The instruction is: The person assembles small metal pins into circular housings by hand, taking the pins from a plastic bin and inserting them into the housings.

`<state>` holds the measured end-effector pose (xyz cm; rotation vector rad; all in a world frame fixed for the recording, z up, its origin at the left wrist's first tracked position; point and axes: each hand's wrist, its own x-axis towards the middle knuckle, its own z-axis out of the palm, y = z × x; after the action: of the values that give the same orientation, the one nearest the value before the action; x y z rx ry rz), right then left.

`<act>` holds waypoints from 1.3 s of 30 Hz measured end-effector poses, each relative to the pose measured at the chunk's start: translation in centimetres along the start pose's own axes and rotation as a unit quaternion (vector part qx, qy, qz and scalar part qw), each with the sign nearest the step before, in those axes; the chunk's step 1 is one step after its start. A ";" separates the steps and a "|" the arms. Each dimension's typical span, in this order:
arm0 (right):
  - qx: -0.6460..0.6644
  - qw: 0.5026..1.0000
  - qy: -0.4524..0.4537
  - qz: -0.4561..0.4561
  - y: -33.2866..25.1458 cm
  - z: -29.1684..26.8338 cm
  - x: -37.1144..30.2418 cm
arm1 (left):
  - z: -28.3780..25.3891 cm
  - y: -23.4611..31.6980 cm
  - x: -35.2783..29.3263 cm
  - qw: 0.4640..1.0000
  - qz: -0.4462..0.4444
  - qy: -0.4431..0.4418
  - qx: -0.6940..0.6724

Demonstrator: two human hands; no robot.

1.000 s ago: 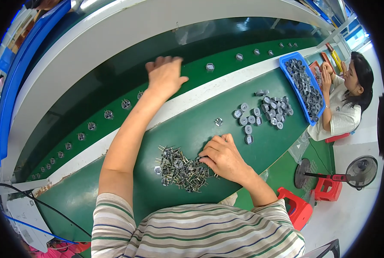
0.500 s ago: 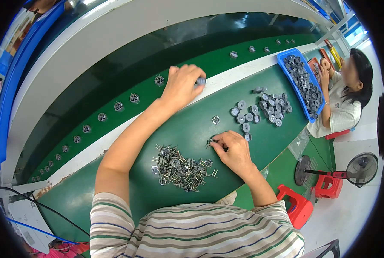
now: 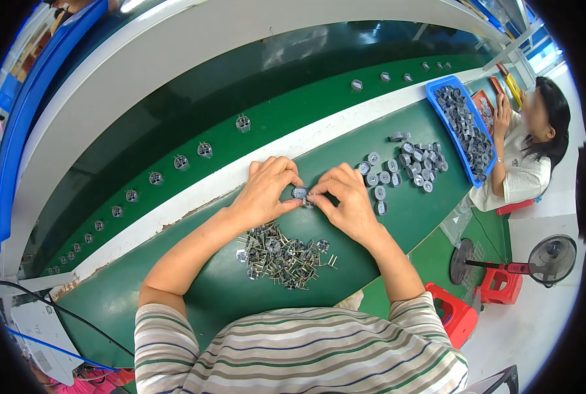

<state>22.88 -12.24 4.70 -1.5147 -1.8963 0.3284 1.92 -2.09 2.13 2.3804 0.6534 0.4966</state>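
Observation:
My left hand (image 3: 267,190) and my right hand (image 3: 345,200) meet over the green table (image 3: 175,302). Between their fingertips they pinch one small grey round part (image 3: 300,192) with metal pins. Just below the hands lies a loose pile of metal pin pieces (image 3: 281,253). To the right of my right hand sits a group of grey round caps (image 3: 401,167).
A green conveyor belt (image 3: 293,108) beyond the white strip carries a row of assembled round parts (image 3: 204,150). A blue tray (image 3: 462,128) of grey parts stands at the right, where another person (image 3: 529,148) works. A red stool (image 3: 454,315) and a floor fan (image 3: 549,253) stand lower right.
My left hand has drawn back from the conveyor belt to the table. My right hand rose from the pin pile, and both now meet on one small part.

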 end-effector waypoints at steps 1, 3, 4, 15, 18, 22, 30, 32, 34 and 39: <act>-0.007 1.000 0.015 -0.012 0.4 0.7 0.3 | 0.1 0.0 0.0 1.000 -0.005 0.000 -0.008; -0.018 0.999 0.022 -0.017 0.8 1.5 0.9 | 0.4 0.0 0.0 1.000 -0.009 0.005 -0.009; -0.029 0.999 0.030 -0.021 0.9 1.8 1.1 | 0.5 0.0 0.0 1.000 -0.012 0.008 -0.011; -0.066 0.996 0.048 -0.046 0.4 1.9 1.2 | 0.7 -0.4 -0.2 0.999 -0.007 0.032 -0.014; -0.075 0.994 0.050 -0.056 0.6 2.0 1.3 | 0.7 -0.4 -0.2 0.999 -0.007 0.035 -0.014; -0.111 0.987 0.061 -0.098 0.8 2.1 1.6 | 0.6 -0.3 0.0 0.999 -0.014 0.024 -0.018; -0.066 0.994 0.055 -0.072 1.3 2.2 1.1 | 0.6 -0.5 -0.1 1.000 -0.008 0.015 -0.024; -0.073 0.993 0.058 -0.077 1.1 2.0 1.1 | 0.5 -0.5 0.0 0.999 -0.012 0.011 -0.028; -0.056 0.997 0.034 -0.052 1.0 1.8 1.2 | 0.5 -0.7 0.0 1.000 -0.006 0.013 -0.025; -0.032 0.998 0.039 -0.021 1.2 2.3 1.1 | 0.7 -0.8 0.0 0.999 -0.002 0.022 -0.037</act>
<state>22.22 -10.42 2.69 -1.5053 -1.8910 0.1879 1.97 -1.86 1.07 2.3045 0.6485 0.5625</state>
